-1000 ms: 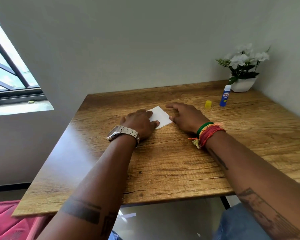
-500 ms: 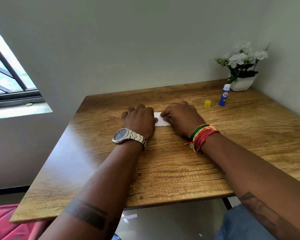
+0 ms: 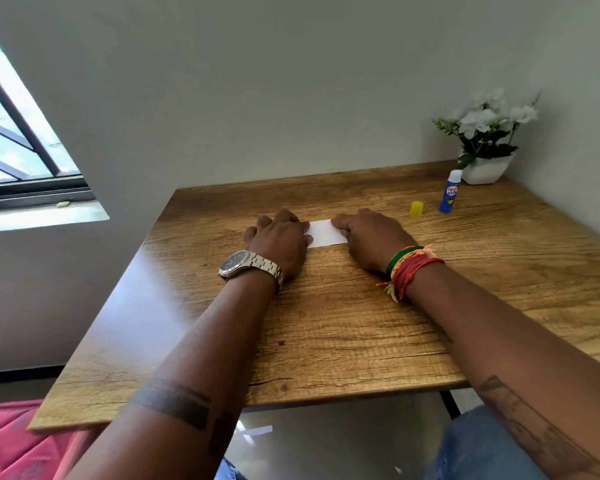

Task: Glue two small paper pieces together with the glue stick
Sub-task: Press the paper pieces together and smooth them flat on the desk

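Observation:
A small white paper (image 3: 326, 232) lies flat on the wooden table (image 3: 343, 334), far centre. My left hand (image 3: 279, 242), palm down with a metal watch on the wrist, covers its left end. My right hand (image 3: 369, 235), with coloured threads on the wrist, rests on its right end, fingers curled onto the sheet. Whether one or two pieces lie there I cannot tell. A blue glue stick (image 3: 450, 192) stands upright at the far right, uncapped, with its yellow cap (image 3: 416, 208) on the table to its left.
A white pot of white flowers (image 3: 485, 161) stands in the far right corner against the wall. A window (image 3: 18, 157) is at the left. A pink cushion (image 3: 14, 441) lies below the table's near left corner.
The paper, lying diagonal a second ago, now lies square to the table edge. Both hands closed in over it, then spread slightly apart, showing more of the sheet between them.

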